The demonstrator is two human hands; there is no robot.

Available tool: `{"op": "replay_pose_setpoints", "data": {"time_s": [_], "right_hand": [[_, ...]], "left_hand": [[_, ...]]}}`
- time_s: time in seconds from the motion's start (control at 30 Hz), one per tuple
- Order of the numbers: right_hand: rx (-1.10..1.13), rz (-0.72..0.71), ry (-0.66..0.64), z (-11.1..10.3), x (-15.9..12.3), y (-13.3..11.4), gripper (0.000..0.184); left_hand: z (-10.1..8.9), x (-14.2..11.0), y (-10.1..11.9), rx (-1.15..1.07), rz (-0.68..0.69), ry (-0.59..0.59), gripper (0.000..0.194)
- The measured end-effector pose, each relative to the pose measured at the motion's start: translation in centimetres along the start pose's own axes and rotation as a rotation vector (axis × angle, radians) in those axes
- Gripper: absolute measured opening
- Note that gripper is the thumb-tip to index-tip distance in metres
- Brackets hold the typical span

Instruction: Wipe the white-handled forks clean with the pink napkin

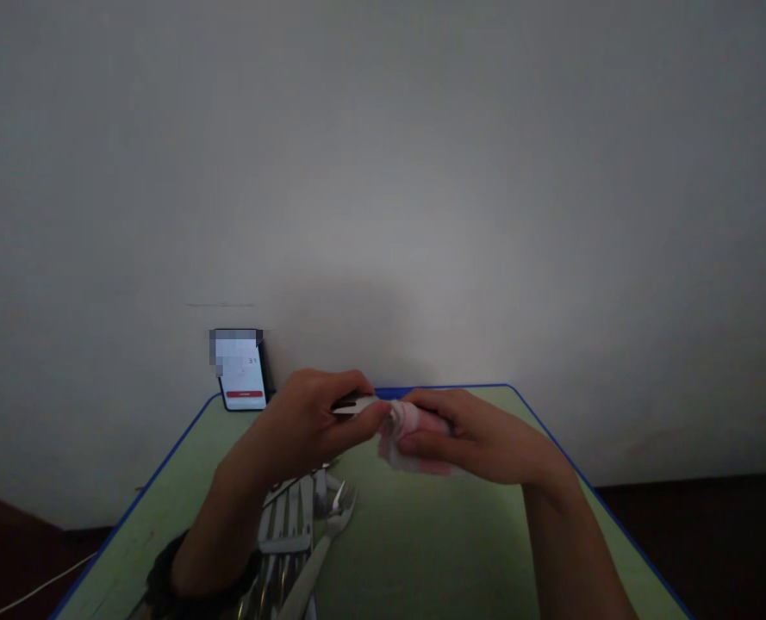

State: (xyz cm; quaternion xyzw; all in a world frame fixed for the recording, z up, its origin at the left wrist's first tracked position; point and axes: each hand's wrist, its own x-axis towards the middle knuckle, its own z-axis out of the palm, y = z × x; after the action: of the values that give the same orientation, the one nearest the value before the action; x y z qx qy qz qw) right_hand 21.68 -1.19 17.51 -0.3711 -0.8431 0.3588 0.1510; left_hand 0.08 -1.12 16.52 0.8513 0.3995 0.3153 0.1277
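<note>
My left hand [311, 422] is closed around a piece of metal cutlery [355, 405] held level above the table. My right hand [466, 435] is closed on a pink cloth [414, 443] that wraps the cutlery's other end. The two hands meet above the middle of the green table [421, 534]. Which kind of utensil it is stays hidden by the fingers and the cloth. A dark band sits on my left wrist [163, 573].
A pile of several forks and other cutlery [298, 534] lies on the table under my left forearm. A phone [244, 375] with a lit screen leans against the white wall at the table's far left corner. The table has a blue edge. A white cable [27, 594] runs on the floor at left.
</note>
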Motion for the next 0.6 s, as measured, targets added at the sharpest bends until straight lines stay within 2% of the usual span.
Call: {"op": "replay_pose_setpoints", "data": {"time_s": [0.23,0.4,0.6], "right_hand": [[0.061,0.042,-0.015,-0.4,-0.5,0.3,0.033],[-0.02,0.054,-0.011,-0.2,-0.2,-0.1,0.031],[-0.044,-0.007,0.059,1.0,0.9,-1.0,0.026]], "left_hand": [[-0.2,-0.3,-0.6,0.035,-0.005,0.014,0.035],[0.0,0.0,-0.1,0.076,-0.049,-0.01,0.045],[-1.2,-0.1,0.0,0.063,-0.114,-0.032,0.039]]}}
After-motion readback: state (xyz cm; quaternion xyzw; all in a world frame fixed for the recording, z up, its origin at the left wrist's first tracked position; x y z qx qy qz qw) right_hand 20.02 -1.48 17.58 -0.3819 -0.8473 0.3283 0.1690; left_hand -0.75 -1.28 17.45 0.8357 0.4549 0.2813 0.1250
